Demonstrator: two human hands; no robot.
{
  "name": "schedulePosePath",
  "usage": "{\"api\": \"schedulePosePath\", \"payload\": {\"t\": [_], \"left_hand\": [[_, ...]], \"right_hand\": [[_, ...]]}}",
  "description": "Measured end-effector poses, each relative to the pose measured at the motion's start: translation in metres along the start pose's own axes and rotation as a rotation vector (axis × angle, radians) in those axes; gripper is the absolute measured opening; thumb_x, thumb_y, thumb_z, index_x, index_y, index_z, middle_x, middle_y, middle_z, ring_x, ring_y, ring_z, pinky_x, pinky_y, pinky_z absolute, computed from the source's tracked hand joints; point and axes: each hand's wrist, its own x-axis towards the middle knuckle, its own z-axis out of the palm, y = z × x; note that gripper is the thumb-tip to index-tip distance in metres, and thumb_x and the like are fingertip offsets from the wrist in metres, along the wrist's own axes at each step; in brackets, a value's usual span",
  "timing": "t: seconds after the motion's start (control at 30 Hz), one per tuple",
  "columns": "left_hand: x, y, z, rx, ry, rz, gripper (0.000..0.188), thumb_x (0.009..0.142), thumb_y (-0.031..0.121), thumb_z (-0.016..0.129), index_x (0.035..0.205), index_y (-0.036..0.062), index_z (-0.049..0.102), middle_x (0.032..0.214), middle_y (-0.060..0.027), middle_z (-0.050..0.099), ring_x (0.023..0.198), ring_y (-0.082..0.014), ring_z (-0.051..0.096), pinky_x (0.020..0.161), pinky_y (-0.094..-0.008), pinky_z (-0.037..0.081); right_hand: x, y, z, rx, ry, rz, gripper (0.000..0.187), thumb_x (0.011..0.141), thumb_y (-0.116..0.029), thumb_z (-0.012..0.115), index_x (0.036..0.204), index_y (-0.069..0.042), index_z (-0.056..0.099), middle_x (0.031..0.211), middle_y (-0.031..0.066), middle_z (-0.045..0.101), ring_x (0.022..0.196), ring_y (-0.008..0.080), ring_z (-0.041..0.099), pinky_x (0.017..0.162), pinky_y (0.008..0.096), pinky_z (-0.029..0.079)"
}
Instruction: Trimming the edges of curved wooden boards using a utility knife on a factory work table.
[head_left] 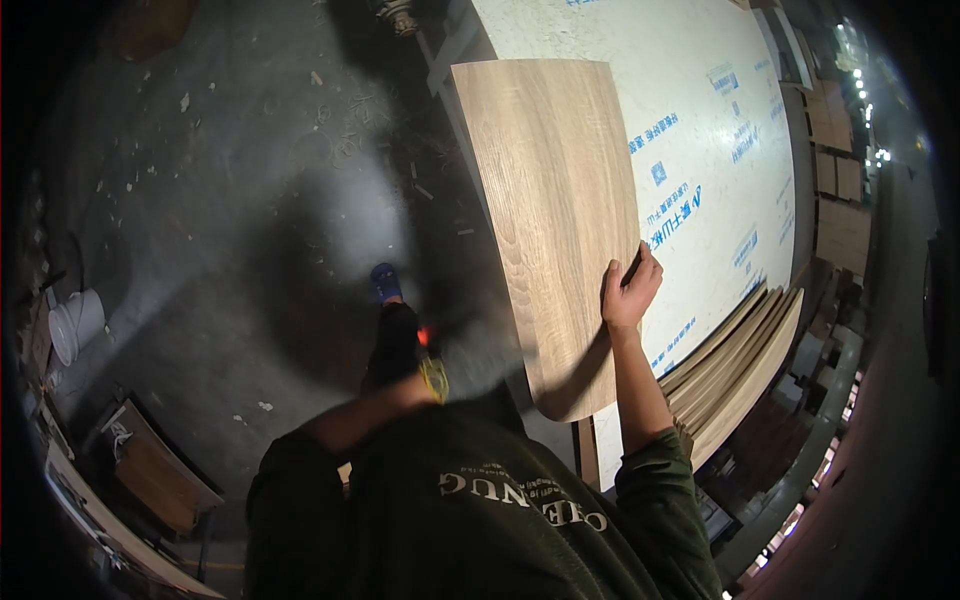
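A long wood-grain board (560, 200) with a rounded near end lies on a white sheet (720, 150) printed in blue. My right hand (632, 292) grips the board's right edge, its thumb on the top face and its fingers over the side. My left forearm bends inward in front of my body. Of my left hand (428, 388) only a blurred part shows, low beside the board's near left side. A yellow thing (436, 378) is at that hand, with a small red glow just beyond it; its kind and the fingers' grip cannot be made out.
Several curved wood-grain strips (740, 370) are stacked right of the board. A white bucket (77, 325) and a brown panel (160, 465) stand at the left. My foot in a blue shoe (384, 283) is on the grey floor (250, 200), where scraps lie scattered.
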Motion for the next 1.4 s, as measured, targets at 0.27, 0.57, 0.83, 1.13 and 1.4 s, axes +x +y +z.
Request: {"api": "schedulePosePath", "payload": {"t": [0.27, 0.57, 0.83, 1.13, 1.4], "left_hand": [[0.061, -0.065, -0.064, -0.015, -0.417, -0.009, 0.041, 0.094, 0.016, 0.047, 0.134, 0.0128, 0.05, 0.12, -0.0092, 0.063, 0.062, -0.0161, 0.064, 0.06, -0.0256, 0.055], [0.129, -0.218, -0.146, -0.26, -0.345, -0.061, 0.051, 0.094, 0.023, 0.049, 0.144, 0.0175, 0.042, 0.133, -0.0075, 0.057, 0.098, -0.0263, 0.062, 0.09, -0.0379, 0.049], [0.138, -0.32, -0.206, 0.338, 0.263, -0.346, 0.032, 0.091, 0.021, 0.051, 0.12, 0.0131, 0.063, 0.105, -0.0148, 0.068, 0.088, -0.0326, 0.065, 0.08, -0.0433, 0.051], [0.128, -0.246, -0.157, 0.199, 0.515, -0.405, 0.029, 0.091, 0.024, 0.053, 0.11, 0.0073, 0.066, 0.1, -0.0173, 0.067, 0.091, -0.0349, 0.063, 0.08, -0.044, 0.049], [0.131, -0.24, -0.158, -0.456, 0.463, -0.629, 0.039, 0.092, 0.028, 0.054, 0.123, 0.0057, 0.061, 0.106, -0.0176, 0.068, 0.097, -0.0321, 0.065, 0.086, -0.0387, 0.048]], "right_hand": [[-0.001, 0.005, 0.002, -0.004, 0.003, 0.039, 0.062, 0.076, -0.022, 0.066, 0.131, -0.001, 0.048, 0.114, 0.0206, 0.051, 0.107, 0.0368, 0.048, 0.096, 0.0459, 0.038], [-0.002, 0.002, -0.004, 0.019, 0.023, 0.063, 0.061, 0.075, -0.022, 0.067, 0.129, 0.0, 0.051, 0.111, 0.0202, 0.052, 0.105, 0.0364, 0.049, 0.095, 0.0451, 0.039], [-0.001, 0.002, -0.001, 0.018, 0.018, 0.035, 0.061, 0.075, -0.023, 0.066, 0.129, 0.0, 0.05, 0.112, 0.0209, 0.053, 0.105, 0.0364, 0.05, 0.094, 0.0453, 0.039], [0.0, 0.003, -0.002, 0.008, 0.018, 0.036, 0.061, 0.075, -0.023, 0.067, 0.129, -0.001, 0.05, 0.113, 0.0203, 0.053, 0.105, 0.0361, 0.049, 0.095, 0.0452, 0.039], [-0.002, 0.003, -0.001, 0.014, 0.023, 0.033, 0.061, 0.075, -0.022, 0.067, 0.129, -0.001, 0.05, 0.112, 0.0203, 0.053, 0.104, 0.0359, 0.049, 0.094, 0.0449, 0.039]]}}
